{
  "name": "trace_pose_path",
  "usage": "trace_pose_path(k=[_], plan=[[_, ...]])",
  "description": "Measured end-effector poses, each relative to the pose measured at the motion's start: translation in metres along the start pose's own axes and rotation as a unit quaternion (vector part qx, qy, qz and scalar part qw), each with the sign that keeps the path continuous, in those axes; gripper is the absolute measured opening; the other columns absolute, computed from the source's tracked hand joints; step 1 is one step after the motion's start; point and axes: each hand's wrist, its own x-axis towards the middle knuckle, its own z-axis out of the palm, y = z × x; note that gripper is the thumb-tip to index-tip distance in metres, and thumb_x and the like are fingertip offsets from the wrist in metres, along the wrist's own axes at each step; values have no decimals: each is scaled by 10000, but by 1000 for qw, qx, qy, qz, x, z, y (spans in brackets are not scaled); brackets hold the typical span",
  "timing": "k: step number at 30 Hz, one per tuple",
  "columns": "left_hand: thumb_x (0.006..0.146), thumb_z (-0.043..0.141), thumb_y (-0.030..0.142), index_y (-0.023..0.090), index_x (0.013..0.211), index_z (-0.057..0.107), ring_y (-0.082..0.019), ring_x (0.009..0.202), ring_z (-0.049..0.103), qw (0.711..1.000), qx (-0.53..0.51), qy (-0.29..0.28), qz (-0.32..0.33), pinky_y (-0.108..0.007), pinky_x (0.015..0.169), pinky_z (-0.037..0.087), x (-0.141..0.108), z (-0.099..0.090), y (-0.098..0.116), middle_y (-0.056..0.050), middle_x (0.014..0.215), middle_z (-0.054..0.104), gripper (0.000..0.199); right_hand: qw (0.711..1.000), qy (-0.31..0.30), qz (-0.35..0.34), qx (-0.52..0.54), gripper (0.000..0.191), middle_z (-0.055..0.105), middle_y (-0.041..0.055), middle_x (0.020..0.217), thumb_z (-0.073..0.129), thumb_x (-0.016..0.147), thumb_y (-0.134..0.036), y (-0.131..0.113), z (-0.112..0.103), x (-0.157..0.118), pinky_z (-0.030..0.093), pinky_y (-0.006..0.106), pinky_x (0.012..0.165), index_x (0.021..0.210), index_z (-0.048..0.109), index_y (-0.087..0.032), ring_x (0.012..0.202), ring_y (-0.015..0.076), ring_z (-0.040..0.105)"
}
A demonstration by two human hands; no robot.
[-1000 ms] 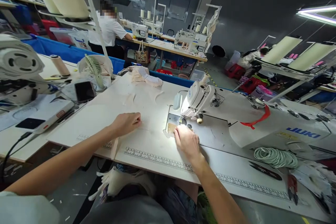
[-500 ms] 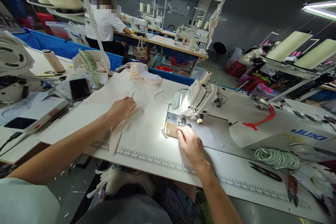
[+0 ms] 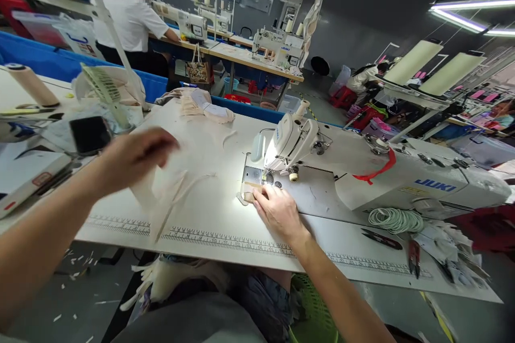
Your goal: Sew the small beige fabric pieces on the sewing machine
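My left hand (image 3: 147,153) is above the left part of the sewing table, smeared by motion, so its fingers cannot be read. Below it lie thin, pale fabric strips (image 3: 171,206), some blurred; whether the hand touches one is unclear. My right hand (image 3: 279,211) rests on the bed of a white sewing machine (image 3: 281,144), its fingers bent and close together just in front of the needle area. Its fingertips press at a small tan patch (image 3: 248,193) beside the metal needle plate (image 3: 253,174). What they pinch, if anything, is hidden.
A fabric bundle (image 3: 205,107) lies at the table's back edge. Left are a phone (image 3: 90,135), a small green fan (image 3: 104,94) and a thread cone (image 3: 32,86). Right are a mint cord coil (image 3: 396,220) and dark snips (image 3: 382,238). A co-worker (image 3: 124,16) sits beyond.
My left hand has lifted off the pale strips and swung left toward me. My right hand stays by the needle area, its fingers more gathered. The whole view has shifted.
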Motion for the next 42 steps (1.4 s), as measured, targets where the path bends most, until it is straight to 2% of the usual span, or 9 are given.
trace_pose_path(k=[2, 4, 6, 8, 12, 19, 25, 30, 42], plan=[[823, 491, 615, 204, 847, 666, -143, 511, 510, 987, -30, -157, 11, -276, 510, 369, -6, 28, 20, -11, 646, 637, 448, 1000, -2, 4, -4, 247, 628, 91, 994, 481, 1042, -265, 5, -1, -4, 324, 340, 695, 1154, 674, -158, 809, 220, 508], [845, 470, 556, 199, 823, 685, -133, 511, 500, 967, -55, -249, 16, -273, 510, 339, -3, 65, 38, -23, 694, 670, 418, 1000, -3, 5, -4, 256, 631, 90, 1022, 496, 1040, -282, 8, -1, -6, 329, 342, 700, 1195, 665, -169, 822, 220, 514], [833, 474, 511, 188, 748, 670, -142, 551, 513, 956, -82, -279, 36, -272, 533, 333, 7, 101, 49, -29, 679, 663, 387, 1000, -2, 7, -2, 242, 631, 86, 1029, 502, 1039, -290, 9, -1, -6, 333, 344, 704, 1166, 677, -181, 830, 219, 518], [810, 477, 445, 181, 660, 606, -156, 589, 542, 953, -108, -280, 43, -274, 568, 364, 19, 133, 54, -34, 646, 643, 330, 1000, -1, 11, 2, 221, 629, 81, 1022, 511, 1033, -298, 9, -1, -6, 337, 346, 711, 1083, 696, -186, 833, 218, 520], [807, 455, 344, 195, 689, 520, -176, 619, 597, 956, -110, -271, 22, -284, 611, 435, 32, 169, 48, -32, 660, 646, 201, 1000, 7, 20, 19, 228, 624, 75, 1024, 504, 1034, -306, 9, 0, -8, 343, 348, 724, 1058, 699, -190, 842, 216, 521], [761, 484, 330, 204, 734, 525, -185, 613, 576, 964, -43, -261, -1, -290, 606, 434, 32, 173, 43, -14, 667, 632, 136, 998, 9, 34, 59, 272, 623, 77, 1038, 484, 1037, -282, 10, 1, -9, 352, 359, 729, 1208, 676, -195, 846, 219, 527], [724, 491, 307, 203, 676, 526, -216, 741, 579, 970, 15, -242, -24, -308, 639, 389, 36, 175, 47, -27, 778, 645, 119, 993, 5, 74, 96, 219, 622, 63, 1032, 518, 996, -164, 17, -3, -14, 404, 340, 792, 1132, 689, -175, 883, 208, 569], [737, 500, 307, 205, 676, 531, -211, 736, 590, 968, 28, -247, -36, -299, 628, 382, 37, 174, 51, -17, 769, 666, 123, 990, 2, 88, 110, 217, 621, 69, 996, 481, 999, -140, 18, -4, -15, 422, 343, 789, 1025, 694, -170, 872, 210, 574], [756, 521, 250, 198, 655, 520, -218, 777, 605, 966, 50, -247, -56, -301, 643, 381, 36, 173, 57, -11, 805, 679, 114, 993, -6, 73, 97, 266, 580, 57, 959, 505, 982, -156, 13, -3, -13, 395, 338, 758, 1159, 699, -203, 826, 208, 528]])
